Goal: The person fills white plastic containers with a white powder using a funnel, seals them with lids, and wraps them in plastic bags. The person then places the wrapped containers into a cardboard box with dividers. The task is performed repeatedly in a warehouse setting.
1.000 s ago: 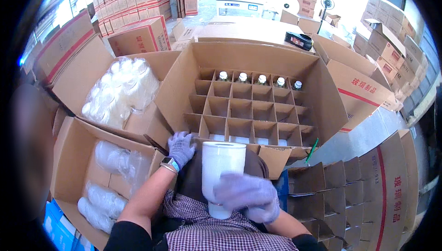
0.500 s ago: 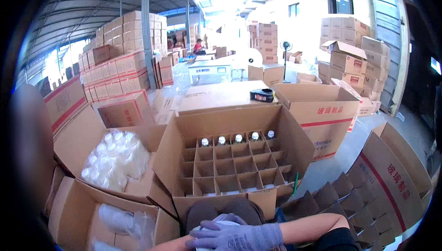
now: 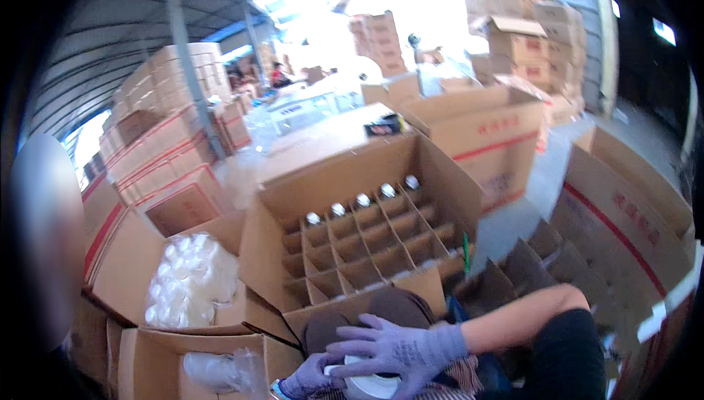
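At lower centre, we're resting our right hand (image 3: 403,349), fingers spread, over a white cylinder (image 3: 375,387), ideally pressing evenly; left hand (image 3: 308,378) touching, grip unclear.

The left hand (image 3: 308,378) is no longer at the near left corner of the divided carton (image 3: 341,169); it now sits against the left side of the white cylinder (image 3: 374,386). The right hand (image 3: 400,352) is off the cylinder's side and lies across its top, fingers fanned wider than half a second ago. The cylinder, no longer showing its full length, presents just a round end, half covered. The person's head is up and tilted, so the roof (image 3: 103,44) comes into sight, leaning, while the lower left carton (image 3: 150,371) slips partly out below.
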A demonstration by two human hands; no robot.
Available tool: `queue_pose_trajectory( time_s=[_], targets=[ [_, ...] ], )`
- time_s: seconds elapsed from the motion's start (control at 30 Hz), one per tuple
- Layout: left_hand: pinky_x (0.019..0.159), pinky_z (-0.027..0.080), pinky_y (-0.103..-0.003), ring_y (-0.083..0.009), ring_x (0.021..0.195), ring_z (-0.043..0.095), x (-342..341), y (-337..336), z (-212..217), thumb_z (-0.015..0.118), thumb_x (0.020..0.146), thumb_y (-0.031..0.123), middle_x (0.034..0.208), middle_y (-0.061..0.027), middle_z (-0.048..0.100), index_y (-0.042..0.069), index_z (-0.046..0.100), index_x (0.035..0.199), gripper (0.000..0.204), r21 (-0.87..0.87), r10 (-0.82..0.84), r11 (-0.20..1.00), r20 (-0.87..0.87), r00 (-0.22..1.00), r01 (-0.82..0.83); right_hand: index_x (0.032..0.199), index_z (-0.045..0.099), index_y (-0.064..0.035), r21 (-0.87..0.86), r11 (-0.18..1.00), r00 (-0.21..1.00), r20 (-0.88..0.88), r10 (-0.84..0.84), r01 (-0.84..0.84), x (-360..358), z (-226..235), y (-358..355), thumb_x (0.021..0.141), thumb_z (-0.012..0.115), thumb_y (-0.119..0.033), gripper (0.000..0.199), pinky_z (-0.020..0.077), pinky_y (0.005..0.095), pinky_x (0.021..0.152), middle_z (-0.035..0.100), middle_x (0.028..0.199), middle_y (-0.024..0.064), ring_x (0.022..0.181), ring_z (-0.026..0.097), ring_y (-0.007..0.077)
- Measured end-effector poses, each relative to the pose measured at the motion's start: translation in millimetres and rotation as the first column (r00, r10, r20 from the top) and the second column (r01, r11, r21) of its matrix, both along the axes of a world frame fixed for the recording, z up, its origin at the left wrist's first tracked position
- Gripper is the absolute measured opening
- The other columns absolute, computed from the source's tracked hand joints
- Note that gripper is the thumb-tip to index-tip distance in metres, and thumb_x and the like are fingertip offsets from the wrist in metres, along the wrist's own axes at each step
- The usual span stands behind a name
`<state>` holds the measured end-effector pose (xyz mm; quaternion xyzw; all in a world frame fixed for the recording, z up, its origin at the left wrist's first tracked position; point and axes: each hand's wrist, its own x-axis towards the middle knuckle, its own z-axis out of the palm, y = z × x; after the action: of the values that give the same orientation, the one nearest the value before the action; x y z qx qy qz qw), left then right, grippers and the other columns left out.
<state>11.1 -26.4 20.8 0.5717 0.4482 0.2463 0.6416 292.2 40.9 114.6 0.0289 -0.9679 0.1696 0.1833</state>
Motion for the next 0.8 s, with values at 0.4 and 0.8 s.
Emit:
queue_pose_trajectory(
  time_s=[0.4,0.8],
  targets=[
    [0.089,0.053,-0.03,-0.0151,0.102,0.064,52.8,-19.5,15.1,0.083,0.074,0.022,0.115,-0.0079,0.069,-0.006,0.056,0.137,0.073,0.042,0.525,0.849,0.042,0.85,-0.527,0.114,0.068,-0.0033,-0.427,0.494,0.537,-0.022,-0.843,0.758,24.5,-82.6,117.7,0.083,0.074,-0.031,0.042,0.0532,0.0426,0.09,0.067,0.107,0.0202,0.1,0.066,0.0327],
    [0.071,0.05,-0.022,-0.0079,0.085,0.061,26.9,1.7,9.4,0.069,0.077,0.025,0.105,-0.0009,0.067,-0.002,0.06,0.132,0.062,-0.033,0.424,0.906,0.034,0.905,-0.423,0.114,0.06,-0.0029,-0.45,-0.314,-0.134,0.387,-0.912,0.836,229.7,-281.2,278.6,0.09,0.067,-0.029,0.036,0.0578,0.0439,0.077,0.07,0.09,0.0172,0.089,0.072,0.0342]
  ],
)
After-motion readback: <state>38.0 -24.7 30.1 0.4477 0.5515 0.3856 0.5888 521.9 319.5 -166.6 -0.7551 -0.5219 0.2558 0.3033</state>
